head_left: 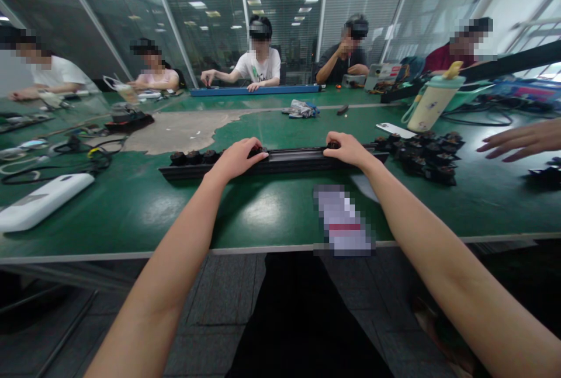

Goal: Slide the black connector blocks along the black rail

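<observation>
A long black rail [293, 157] lies crosswise in front of me on the green table. Several small black round parts [193, 158] sit in a row along its left end. My left hand [239, 159] curls over the rail with its fingers closed around one such black part. Farther right, my right hand [346, 149] grips another small black part [333, 145] between thumb and fingers, at the rail's upper side. Beside the rail's right end lies a pile of similar black parts [427, 156].
A phone [344, 220] lies near the table edge, and a white device [46, 200] at left. A cream cup [433, 100] stands behind the pile. At right, another person's hand [521, 141] reaches in. Cables [56, 159] lie left; several people sit opposite.
</observation>
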### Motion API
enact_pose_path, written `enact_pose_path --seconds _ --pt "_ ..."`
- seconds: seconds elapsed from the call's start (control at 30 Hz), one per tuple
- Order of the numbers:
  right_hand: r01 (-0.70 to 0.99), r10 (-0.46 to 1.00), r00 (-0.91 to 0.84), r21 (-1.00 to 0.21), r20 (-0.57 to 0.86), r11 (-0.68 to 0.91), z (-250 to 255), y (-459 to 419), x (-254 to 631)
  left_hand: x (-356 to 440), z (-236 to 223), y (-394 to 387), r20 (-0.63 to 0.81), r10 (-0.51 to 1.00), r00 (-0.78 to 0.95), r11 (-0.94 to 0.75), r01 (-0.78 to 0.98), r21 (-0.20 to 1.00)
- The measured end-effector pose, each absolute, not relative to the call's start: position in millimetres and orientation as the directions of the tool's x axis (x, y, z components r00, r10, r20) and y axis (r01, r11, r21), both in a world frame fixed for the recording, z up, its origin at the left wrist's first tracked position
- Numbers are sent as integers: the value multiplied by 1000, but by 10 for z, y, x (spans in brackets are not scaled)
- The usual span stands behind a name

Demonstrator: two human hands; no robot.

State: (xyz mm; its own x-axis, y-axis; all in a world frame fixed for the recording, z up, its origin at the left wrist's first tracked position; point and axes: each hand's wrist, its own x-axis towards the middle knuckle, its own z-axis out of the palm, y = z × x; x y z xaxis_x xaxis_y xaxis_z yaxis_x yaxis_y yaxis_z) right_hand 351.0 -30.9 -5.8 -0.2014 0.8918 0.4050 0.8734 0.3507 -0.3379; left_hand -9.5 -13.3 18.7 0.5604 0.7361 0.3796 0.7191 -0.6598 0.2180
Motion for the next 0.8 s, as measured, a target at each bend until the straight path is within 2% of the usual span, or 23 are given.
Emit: enact_pose_path --seconds 0.1,0.3,0.53,0.8 --pt "871 907 -161 -375 390 316 -48 -311 3512 -94 184 -130 381 735 561 -661 719 215" --pt "884 934 -168 -371 316 285 -24 -275 3603 -94 180 -116 376 734 565 -662 720 211" --pt "841 940 -146 -462 307 281 -68 -245 3662 -84 196 -127 367 739 565 -657 726 205" --pt "844 944 -131 -465 304 267 -78 -209 3661 -81 198 -130 370 739 563 -656 725 207"
